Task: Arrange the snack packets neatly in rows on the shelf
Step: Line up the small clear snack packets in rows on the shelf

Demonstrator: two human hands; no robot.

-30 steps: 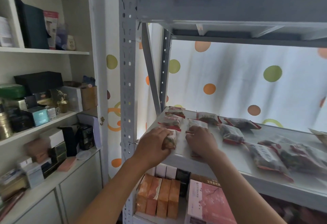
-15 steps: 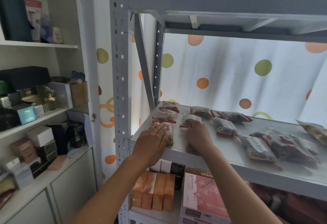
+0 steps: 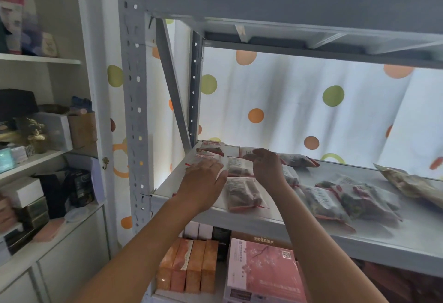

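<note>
Snack packets (image 3: 242,192) lie flat at left end of grey metal shelf (image 3: 311,233), partly rowed; loose ones further right.
Left hand (image 3: 203,183): fingers straight, flat on left-column packet.
Right hand (image 3: 266,166): fingers curled near rear packet (image 3: 247,153); actual pinch cannot be told.
Risk: front packet near shelf lip; sideways push likely slides it off. Slick film probably slips.
Surroundings: dotted curtain (image 3: 299,101) behind; pink box (image 3: 263,271) below; white cabinet (image 3: 48,159) left.

backlit dotted curtain (image 3: 299,101) | grey metal rack (image 3: 130,111) | white cabinet (image 3: 72,262)
</note>
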